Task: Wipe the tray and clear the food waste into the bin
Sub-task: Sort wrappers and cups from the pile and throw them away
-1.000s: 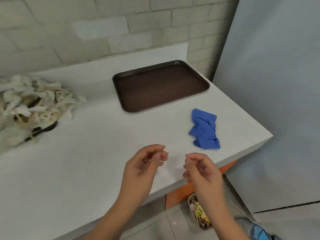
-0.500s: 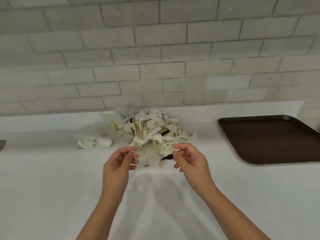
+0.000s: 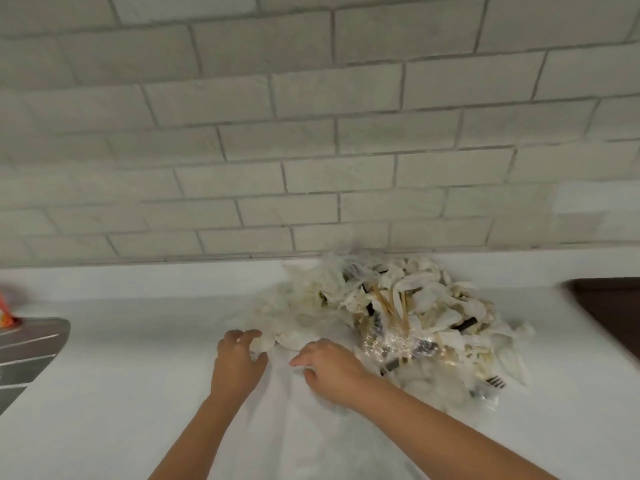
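Observation:
A heap of food waste lies on the white counter against the wall: white crumpled scraps, wooden sticks, shiny foil and a black fork. A thin clear plastic bag spreads faintly over the counter between my forearms. My left hand curls its fingers round the bag's bunched white edge at the heap's near left side. Just to the right, my right hand pinches the bag's other edge, close to the foil. Only a corner of the dark brown tray shows at the far right.
A grey metal surface juts in at the left edge, with something orange above it. The brick wall rises directly behind the counter.
The view has swung left from the tray and blue cloth to the waste heap. Both hands moved forward and down with the bag to the heap's near edge.

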A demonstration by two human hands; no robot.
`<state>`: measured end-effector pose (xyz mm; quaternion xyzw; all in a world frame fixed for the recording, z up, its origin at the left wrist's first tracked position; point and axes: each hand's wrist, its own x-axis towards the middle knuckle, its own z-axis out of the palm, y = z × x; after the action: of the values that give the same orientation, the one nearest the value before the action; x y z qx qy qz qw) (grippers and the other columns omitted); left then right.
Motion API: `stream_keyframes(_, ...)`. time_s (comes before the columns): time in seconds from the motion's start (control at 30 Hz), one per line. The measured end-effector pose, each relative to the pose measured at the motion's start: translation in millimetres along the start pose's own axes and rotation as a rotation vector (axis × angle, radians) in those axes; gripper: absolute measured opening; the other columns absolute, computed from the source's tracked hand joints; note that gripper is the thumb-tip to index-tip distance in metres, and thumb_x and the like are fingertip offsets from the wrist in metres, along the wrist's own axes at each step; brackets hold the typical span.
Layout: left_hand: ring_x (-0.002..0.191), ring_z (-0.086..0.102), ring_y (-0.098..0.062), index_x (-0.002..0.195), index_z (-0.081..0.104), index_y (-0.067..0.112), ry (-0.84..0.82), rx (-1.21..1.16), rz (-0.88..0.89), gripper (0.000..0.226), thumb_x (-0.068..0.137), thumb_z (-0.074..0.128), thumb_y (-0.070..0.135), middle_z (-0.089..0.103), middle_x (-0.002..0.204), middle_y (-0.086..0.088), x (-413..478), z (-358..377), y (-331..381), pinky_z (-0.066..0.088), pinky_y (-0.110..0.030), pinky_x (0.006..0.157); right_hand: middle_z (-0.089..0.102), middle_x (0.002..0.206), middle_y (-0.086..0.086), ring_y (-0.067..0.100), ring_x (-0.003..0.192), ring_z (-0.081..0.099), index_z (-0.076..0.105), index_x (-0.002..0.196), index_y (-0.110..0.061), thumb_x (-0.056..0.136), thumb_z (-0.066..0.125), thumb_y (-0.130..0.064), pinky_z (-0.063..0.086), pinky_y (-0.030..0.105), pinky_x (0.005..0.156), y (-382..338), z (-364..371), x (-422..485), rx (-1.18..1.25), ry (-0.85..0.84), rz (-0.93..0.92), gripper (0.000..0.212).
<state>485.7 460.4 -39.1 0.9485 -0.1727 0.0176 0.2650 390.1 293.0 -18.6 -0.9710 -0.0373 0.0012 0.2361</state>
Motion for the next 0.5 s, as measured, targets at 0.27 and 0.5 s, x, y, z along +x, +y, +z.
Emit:
stream_keyframes(0.27,0.116,0.050,-0.024,0.131,0.047,0.020,-0.163,0.171,0.034,0.074,0.073,0.059,0.065,0.046,0.128,-0.004,51,14,4,0.044,-0.031,0.088,0.034,0.142,0.013,0.034,0.130,0.031,0.032,0.143,-0.022,0.092,0.054,-0.034,0.028,0.046,0.104,12,16,77,-0.371,-0.087,0.094,0.056)
stream_keyframes(0.5,0.091,0.058,-0.023,0.119,0.054,0.017,-0.153,0.031,-0.010,0.059,0.071,0.071,0.046,0.049,0.106,-0.003,35,26,4,0.042,-0.025,0.068,0.057,0.117,0.013,0.033,0.108,0.052,0.042,0.135,-0.019,0.096,0.044,-0.033,0.030,0.042,0.093,21,21,70,-0.424,0.017,0.093,0.041)
